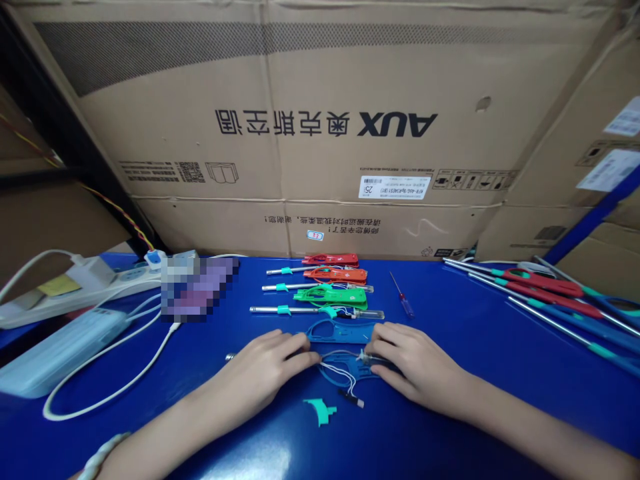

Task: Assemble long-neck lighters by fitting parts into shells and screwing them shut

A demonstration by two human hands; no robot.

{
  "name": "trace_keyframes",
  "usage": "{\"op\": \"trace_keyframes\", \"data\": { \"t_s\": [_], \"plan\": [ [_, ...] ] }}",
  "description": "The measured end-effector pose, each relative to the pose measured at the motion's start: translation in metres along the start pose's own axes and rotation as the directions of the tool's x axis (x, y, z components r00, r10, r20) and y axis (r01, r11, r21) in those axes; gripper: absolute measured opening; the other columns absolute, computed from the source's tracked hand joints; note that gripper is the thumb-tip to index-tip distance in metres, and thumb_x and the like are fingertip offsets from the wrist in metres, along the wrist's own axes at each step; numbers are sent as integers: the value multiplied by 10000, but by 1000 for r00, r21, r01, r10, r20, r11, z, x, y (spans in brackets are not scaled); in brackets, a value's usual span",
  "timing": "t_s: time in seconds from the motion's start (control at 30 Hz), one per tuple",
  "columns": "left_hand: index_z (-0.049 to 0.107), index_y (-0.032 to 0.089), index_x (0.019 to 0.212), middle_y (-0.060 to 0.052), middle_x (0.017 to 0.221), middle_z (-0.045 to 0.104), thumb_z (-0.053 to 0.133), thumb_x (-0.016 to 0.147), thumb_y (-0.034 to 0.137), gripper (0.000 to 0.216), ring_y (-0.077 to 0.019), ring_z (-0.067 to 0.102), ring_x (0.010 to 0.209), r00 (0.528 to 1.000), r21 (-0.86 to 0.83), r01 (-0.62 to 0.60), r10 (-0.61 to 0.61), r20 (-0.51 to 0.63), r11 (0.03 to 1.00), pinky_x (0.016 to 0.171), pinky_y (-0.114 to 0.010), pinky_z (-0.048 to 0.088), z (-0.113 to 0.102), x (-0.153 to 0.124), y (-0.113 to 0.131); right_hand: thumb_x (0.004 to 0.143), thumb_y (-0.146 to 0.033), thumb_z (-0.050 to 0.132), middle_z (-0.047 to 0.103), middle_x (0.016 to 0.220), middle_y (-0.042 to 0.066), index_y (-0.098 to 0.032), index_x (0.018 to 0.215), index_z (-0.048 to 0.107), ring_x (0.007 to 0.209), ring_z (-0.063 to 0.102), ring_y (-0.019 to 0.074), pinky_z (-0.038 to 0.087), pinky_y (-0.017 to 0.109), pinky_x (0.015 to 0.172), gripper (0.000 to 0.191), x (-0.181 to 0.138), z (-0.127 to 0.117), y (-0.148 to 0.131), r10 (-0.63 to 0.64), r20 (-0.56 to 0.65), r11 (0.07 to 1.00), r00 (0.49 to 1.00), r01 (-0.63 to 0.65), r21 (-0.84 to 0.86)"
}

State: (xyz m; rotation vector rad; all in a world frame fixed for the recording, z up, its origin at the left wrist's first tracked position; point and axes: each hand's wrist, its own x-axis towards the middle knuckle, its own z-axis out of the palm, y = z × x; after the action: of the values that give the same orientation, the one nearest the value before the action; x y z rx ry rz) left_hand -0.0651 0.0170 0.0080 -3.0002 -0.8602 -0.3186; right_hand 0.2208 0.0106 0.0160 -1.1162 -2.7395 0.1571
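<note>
Blue plastic, an opened blue shell half (pixel 345 369), is found on the blue worktop (pixel 450 413) directly in front of the person, between the two hands. Its long axis is laid left to right, parallel to the near edge. Thin white wires are seen looped out of it, with a small dark-tipped lead (pixel 354 400) trailing toward the person.

The left hand (pixel 267 363) is laid flat over the shell's left end, fingers extended. Whether anything is gripped beneath it cannot be told. A metal tip (pixel 229 357) is seen poking out past the hand's left side. The right hand (pixel 417 363) is set at the right end, fingertips drawn together on the shell where the wires meet. Both hands are touching it, and neither is clearly nearer.

A second blue shell half (pixel 340 331) is noted just beyond, nearly touching. A loose teal trigger piece (pixel 320 410) is seen on the near side, apart from both hands. Farther back, finished lighters are ranged in a row: red (pixel 330 259), orange (pixel 335 274), green (pixel 330 295). A small screwdriver (pixel 403 295) is noted to their right.
</note>
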Motion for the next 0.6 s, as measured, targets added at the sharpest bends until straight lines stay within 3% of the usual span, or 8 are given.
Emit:
{"op": "trace_keyframes", "data": {
  "t_s": [0.6],
  "plan": [
    [558, 210, 1187, -54, 976, 584, 346, 958, 75, 339, -180, 579, 833, 1000, -18, 3, -4, -24, 1000, 741, -310, 462, -2, 3, 2, 905, -192, 507, 596, 937, 73, -167, 996, 627, 840, 574, 202, 487, 339, 759, 153, -1, 2, -2, -6, -6, 1000, 1000, 6, 27]
  ]
}}
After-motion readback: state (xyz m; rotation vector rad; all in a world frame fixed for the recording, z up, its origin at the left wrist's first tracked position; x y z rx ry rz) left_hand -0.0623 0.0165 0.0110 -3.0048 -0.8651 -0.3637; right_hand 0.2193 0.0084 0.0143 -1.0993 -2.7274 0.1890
